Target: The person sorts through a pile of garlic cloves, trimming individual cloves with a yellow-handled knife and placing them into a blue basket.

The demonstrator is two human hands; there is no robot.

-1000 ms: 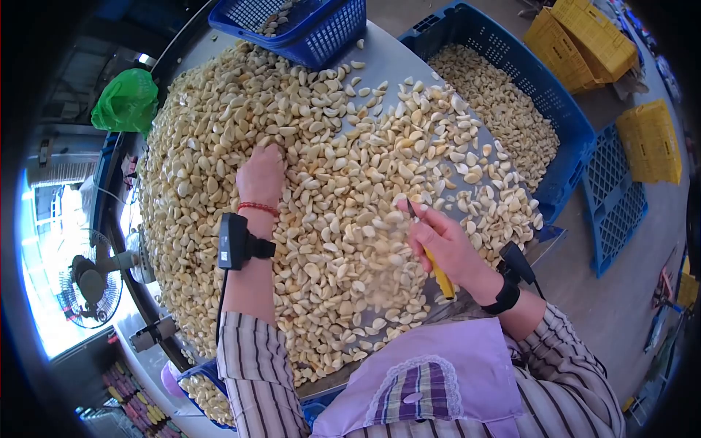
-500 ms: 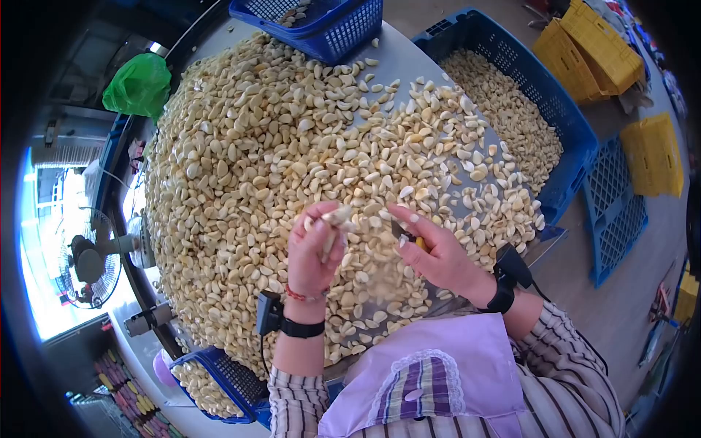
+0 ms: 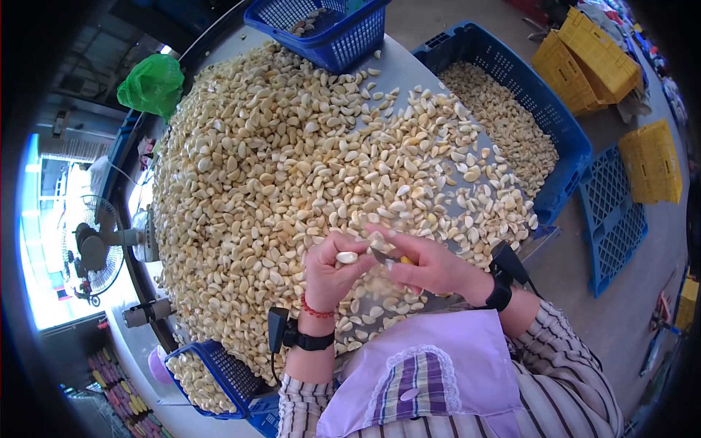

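Observation:
Peeled garlic cloves lie in a wide heap (image 3: 241, 182) over the table, under and around both hands. My left hand (image 3: 327, 274) is closed, with a pale garlic clove (image 3: 347, 258) showing between its fingers. Another clove (image 3: 376, 241) sits at the fingertips where the two hands meet. A small knife (image 3: 382, 256) with a yellow handle is gripped in my right hand (image 3: 434, 266), its blade pointing left toward the left fingers. The right thumb and forefinger reach past the blade, close to the clove.
At the far edge stands a blue basket (image 3: 332, 45) with some pieces inside. A large blue crate (image 3: 573, 146) of cloves is on the right, and a smaller blue basket (image 3: 241, 376) of cloves at lower left. Yellow crates (image 3: 650, 160), a fan (image 3: 95, 248) and a green bag (image 3: 152, 84) surround the table.
My hands have come together; before, a gap lay between them. The knife blade is now beside the left fingers, and both hands sit slightly lower.

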